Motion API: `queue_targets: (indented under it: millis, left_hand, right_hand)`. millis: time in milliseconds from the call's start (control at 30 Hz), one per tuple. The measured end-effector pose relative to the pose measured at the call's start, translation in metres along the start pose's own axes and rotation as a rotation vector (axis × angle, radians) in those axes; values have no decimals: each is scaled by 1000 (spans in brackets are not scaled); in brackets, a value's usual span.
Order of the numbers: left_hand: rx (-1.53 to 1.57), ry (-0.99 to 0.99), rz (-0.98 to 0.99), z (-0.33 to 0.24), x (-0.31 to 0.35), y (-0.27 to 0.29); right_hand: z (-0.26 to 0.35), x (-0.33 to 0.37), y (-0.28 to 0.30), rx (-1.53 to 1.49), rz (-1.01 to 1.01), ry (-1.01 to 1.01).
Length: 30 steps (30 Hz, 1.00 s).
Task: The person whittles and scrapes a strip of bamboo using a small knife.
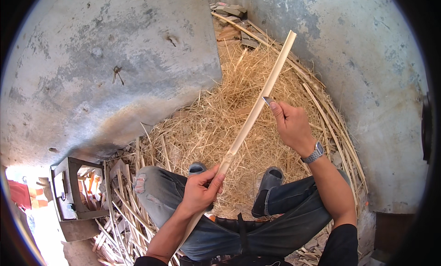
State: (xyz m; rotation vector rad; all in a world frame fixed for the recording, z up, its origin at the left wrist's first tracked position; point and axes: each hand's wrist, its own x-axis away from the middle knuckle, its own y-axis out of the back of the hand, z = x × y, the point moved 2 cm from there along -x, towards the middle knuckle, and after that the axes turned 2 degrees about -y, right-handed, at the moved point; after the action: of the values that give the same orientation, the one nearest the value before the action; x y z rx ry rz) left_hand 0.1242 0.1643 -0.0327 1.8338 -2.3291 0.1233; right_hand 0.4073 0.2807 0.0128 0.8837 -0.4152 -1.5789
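Note:
My left hand (202, 191) is closed around the lower part of a long, pale split bamboo strip (249, 123). The strip slants up and away to the right, its hollow inner face showing, with a node just above my fingers. Its lower end runs back under my left forearm over my thigh. In my closed right hand (294, 128) is a small knife, its handle hidden by the fingers. The short metal blade (267, 100) sticks out past my thumb and sits at the strip's right edge, about midway along it; whether it cuts in cannot be seen.
Straw-like shavings (239, 91) cover the floor between my legs. Long strips (335, 128) lie along the right wall (363, 59), and more lie at lower left beside a dark metal frame (76, 188). A worn grey wall (138, 50) stands at left; rubble (229, 11) lies far back.

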Motion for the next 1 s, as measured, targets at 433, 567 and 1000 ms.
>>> queue_targets:
  millis: [433, 567, 1000]
  left_hand:
    - [-32, -25, -41, 7, 1, 8]
    - [7, 2, -89, 6, -3, 8]
    - [-50, -60, -32, 8, -4, 0]
  right_hand:
    - [18, 29, -37, 71, 82, 103]
    - [45, 61, -56, 41, 204, 150]
    - [12, 12, -22, -49, -3, -8]
